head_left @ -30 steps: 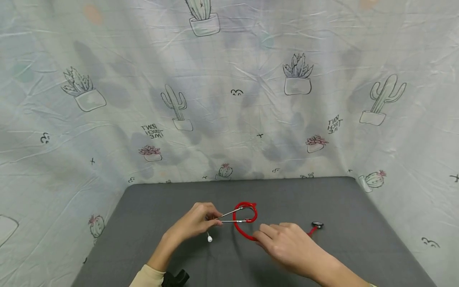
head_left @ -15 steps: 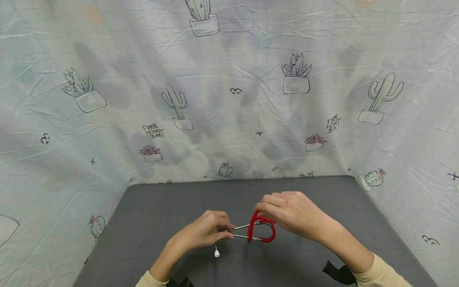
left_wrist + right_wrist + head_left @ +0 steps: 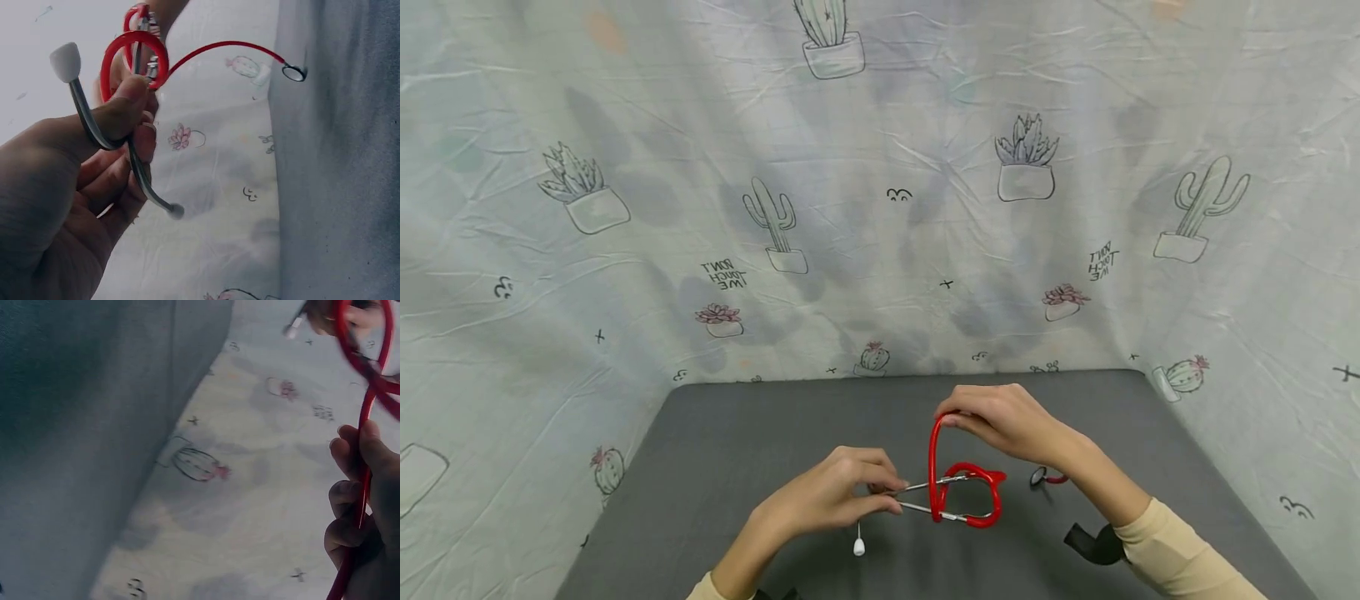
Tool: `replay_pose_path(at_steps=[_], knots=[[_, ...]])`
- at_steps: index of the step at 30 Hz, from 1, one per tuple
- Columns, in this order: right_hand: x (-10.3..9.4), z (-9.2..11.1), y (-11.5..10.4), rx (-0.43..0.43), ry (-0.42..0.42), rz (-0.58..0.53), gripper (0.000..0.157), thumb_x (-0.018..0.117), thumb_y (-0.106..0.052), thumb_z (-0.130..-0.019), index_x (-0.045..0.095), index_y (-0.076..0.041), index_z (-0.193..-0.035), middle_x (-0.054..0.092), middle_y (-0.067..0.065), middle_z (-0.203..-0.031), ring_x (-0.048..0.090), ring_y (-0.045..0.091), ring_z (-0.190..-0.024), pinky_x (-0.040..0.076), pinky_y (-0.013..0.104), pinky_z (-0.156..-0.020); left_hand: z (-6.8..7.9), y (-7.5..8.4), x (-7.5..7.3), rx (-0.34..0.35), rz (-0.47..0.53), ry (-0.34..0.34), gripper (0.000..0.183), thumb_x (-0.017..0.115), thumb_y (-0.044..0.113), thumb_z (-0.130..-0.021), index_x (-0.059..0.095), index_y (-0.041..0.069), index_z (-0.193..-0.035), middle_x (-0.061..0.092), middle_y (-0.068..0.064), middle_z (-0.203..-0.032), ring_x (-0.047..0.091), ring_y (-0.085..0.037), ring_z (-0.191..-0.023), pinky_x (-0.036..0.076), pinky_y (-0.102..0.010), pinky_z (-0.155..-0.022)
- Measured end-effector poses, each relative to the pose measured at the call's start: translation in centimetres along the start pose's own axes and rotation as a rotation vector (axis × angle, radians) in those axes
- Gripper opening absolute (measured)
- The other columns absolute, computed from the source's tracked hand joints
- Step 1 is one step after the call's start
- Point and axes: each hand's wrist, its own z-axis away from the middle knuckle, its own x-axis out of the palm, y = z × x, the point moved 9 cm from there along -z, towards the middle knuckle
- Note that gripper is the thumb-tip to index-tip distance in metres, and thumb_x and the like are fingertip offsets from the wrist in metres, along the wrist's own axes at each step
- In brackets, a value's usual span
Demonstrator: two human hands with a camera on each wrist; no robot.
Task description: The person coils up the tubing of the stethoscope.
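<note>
Apparently the step is wrapping: the left hand [image 3: 833, 493] pinches the metal tubes [image 3: 917, 507], the right hand [image 3: 1003, 422] grips the red hose [image 3: 933, 462], and the next turn probably needs gentle tension.

The tubing [image 3: 932, 467] is red, tabletop [image 3: 737, 442] grey, backdrop [image 3: 850, 133] cactus-printed.

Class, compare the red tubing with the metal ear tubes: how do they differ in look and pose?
Colour: the red tubing is bright red; the metal ear tubes are silvery.
Thickness: the red tubing looks thicker than the metal ear tubes.
Hold: the right hand holds the red tubing; the left hand holds the metal ear tubes.
Shared: both are joined parts of one stethoscope.
</note>
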Motion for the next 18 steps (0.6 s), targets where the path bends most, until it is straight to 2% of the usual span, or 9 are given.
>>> replay_pose_path(at_steps=[4, 7, 12, 15, 18], knots=[[1.9, 0.6, 1.4, 0.096, -0.058, -0.088, 0.014, 0.072, -0.015, -0.105, 0.077, -0.024, -0.115, 0.077, -0.011, -0.101, 0.054, -0.006, -0.073, 0.047, 0.013, -0.064, -0.1, 0.6, -0.8, 0.075, 0.013, 0.072, 0.017, 0.083, 0.008, -0.095, 0.083, 0.006, -0.112, 0.079, -0.003, -0.103, 0.076, -0.006, -0.089, 0.059, -0.010, -0.082], [3.1, 0.9, 2.0, 0.114, -0.068, -0.155, 0.015, 0.072, -0.013, -0.105, 0.077, -0.022, -0.116, 0.078, -0.009, -0.102, 0.060, -0.003, -0.076, 0.051, 0.016, -0.066, -0.2, 0.8, -1.6, 0.108, 0.010, 0.125, 0.020, 0.086, 0.006, -0.092, 0.083, 0.007, -0.112, 0.079, -0.003, -0.102, 0.076, -0.007, -0.087, 0.059, -0.011, -0.081], [4.7, 1.4, 2.6, 0.134, -0.053, -0.269, 0.016, 0.069, -0.009, -0.106, 0.077, -0.019, -0.116, 0.076, -0.006, -0.097, 0.060, -0.001, -0.076, 0.053, 0.018, -0.066, -0.5, 0.5, -2.7, 0.088, 0.031, 0.175, 0.021, 0.086, 0.006, -0.092, 0.083, 0.008, -0.113, 0.080, -0.003, -0.101, 0.076, -0.007, -0.086, 0.059, -0.011, -0.078], [5.4, 1.6, 2.9, 0.182, -0.034, -0.320, 0.018, 0.067, -0.008, -0.107, 0.078, -0.019, -0.115, 0.076, -0.004, -0.094, 0.061, -0.002, -0.078, 0.055, 0.020, -0.067, -0.6, 0.3, -3.3, 0.075, 0.035, 0.195, 0.021, 0.086, 0.005, -0.092, 0.083, 0.007, -0.113, 0.080, -0.003, -0.101, 0.075, -0.007, -0.083, 0.058, -0.011, -0.075], [6.1, 1.7, 3.2, 0.246, -0.019, -0.363, 0.017, 0.067, -0.008, -0.108, 0.079, -0.016, -0.116, 0.079, -0.002, -0.097, 0.068, 0.000, -0.084, 0.059, 0.023, -0.074, -0.6, -0.2, -3.9, 0.044, 0.025, 0.216, 0.020, 0.086, 0.006, -0.092, 0.084, 0.008, -0.112, 0.080, -0.003, -0.100, 0.073, -0.006, -0.081, 0.057, -0.011, -0.072]])
